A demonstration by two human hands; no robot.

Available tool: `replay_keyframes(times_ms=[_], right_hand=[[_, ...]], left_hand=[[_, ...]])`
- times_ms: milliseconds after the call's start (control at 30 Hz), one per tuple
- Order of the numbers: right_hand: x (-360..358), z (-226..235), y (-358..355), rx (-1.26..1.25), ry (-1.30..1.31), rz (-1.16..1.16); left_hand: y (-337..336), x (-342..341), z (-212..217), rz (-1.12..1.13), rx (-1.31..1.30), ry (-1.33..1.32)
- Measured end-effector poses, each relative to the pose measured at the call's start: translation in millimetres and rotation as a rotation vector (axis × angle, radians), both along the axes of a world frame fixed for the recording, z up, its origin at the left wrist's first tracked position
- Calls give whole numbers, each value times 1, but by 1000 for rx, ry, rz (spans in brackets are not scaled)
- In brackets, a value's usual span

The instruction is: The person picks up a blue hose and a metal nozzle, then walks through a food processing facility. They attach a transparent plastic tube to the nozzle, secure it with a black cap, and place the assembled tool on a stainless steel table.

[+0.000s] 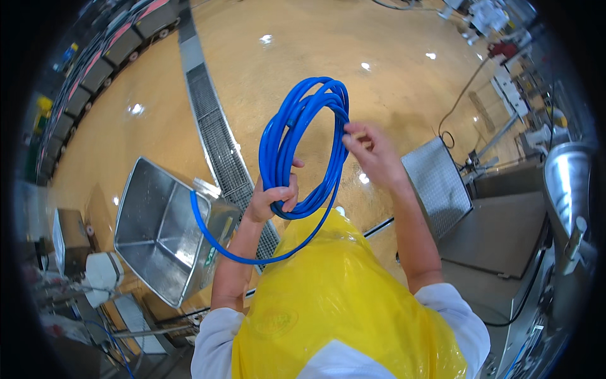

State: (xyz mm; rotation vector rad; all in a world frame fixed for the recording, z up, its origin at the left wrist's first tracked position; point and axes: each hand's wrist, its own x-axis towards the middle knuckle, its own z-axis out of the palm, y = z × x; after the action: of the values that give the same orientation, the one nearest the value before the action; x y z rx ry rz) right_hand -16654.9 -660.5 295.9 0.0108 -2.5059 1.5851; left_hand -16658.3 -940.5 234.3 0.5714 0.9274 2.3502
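A coiled blue hose [270, 151] hangs in front of my chest, its several loops stacked into a tall oval. My left hand [275, 197] is wrapped round the bottom of the loops, at their left. At the coil's right side, my right hand [374, 155] pinches the hose with thumb and fingers. A single length of hose leaves the coil, sags across my yellow apron [334, 284] and curves up to the left over my left forearm. Its visible end is near the rim of a steel bin [142, 211].
A metal drain grate [211, 107] crosses the tan floor. Steel carts [122, 47] line the far left. At right, a textured metal plate [435, 180] adjoins a steel machine [499, 230], with a cable [464, 95] beyond. Another person [486, 18] is far off at upper right.
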Motion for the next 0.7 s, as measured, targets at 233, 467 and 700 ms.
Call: replay_keyframes(times_ms=[233, 467, 700], right_hand=[[-11, 73, -11, 317, -121, 18], [2, -22, 17, -817, -35, -411], [22, -12, 94, -1039, -212, -19]], left_hand=[[56, -21, -5, -38, -449, 166], [135, -27, 0, 140, -836, 1198], [134, -104, 5, 693, -644, 1176]])
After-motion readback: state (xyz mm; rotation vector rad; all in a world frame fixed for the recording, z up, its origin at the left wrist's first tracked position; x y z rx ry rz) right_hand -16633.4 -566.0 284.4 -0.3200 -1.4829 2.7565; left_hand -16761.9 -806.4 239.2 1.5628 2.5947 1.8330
